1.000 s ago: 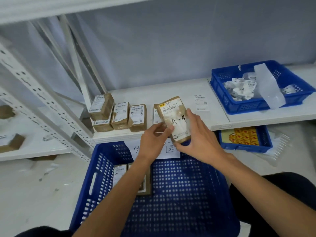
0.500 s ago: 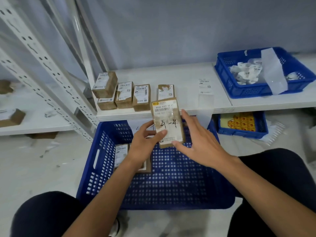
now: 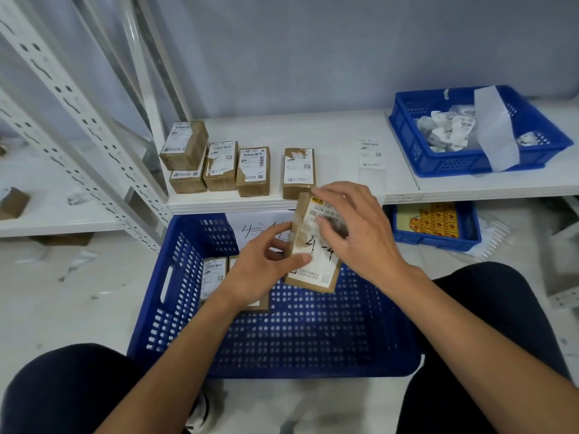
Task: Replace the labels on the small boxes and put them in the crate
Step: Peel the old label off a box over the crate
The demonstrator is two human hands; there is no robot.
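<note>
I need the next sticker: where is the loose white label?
Head view, right of centre: the loose white label lies flat on the shelf, between the rightmost brown box and the blue tray.
</note>
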